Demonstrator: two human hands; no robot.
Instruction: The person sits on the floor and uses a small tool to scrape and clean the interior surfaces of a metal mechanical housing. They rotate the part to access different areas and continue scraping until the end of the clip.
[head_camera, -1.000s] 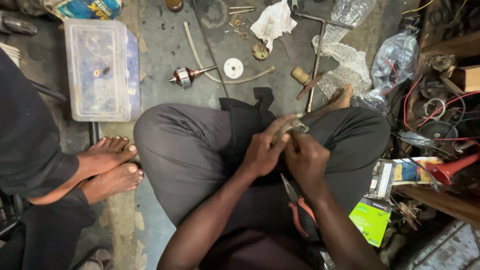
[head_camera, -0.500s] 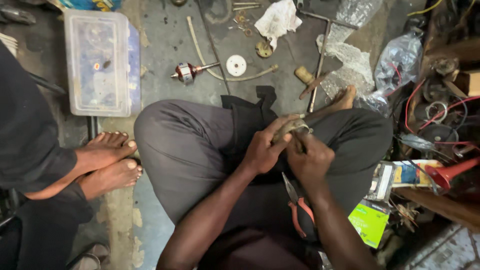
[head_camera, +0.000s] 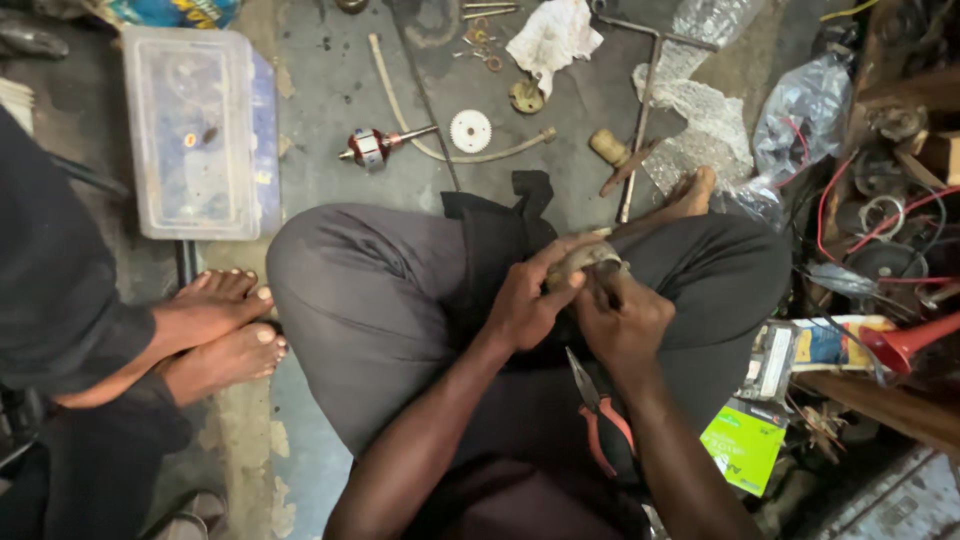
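I sit cross-legged in grey trousers. My left hand (head_camera: 530, 295) grips a small dull metal part (head_camera: 583, 260) above my lap, thumb and fingers wrapped around it. My right hand (head_camera: 625, 318) is closed next to it, pressing a thin tool against the part; the tool's tip is hidden between the hands. Red-handled pliers (head_camera: 598, 415) lie on my lap just below my right wrist.
On the floor ahead lie a motor armature (head_camera: 375, 146), a white gear (head_camera: 470, 130), a curved tube (head_camera: 430, 150), a long metal rod (head_camera: 640, 120), a rag (head_camera: 553, 35) and a clear plastic box (head_camera: 200, 125). Another person's bare feet (head_camera: 215, 330) rest at left. Wires and parts clutter the right.
The hands stay together on the part with only small shifts. The view has tilted slightly, so the floor items sit a little higher in the frame.
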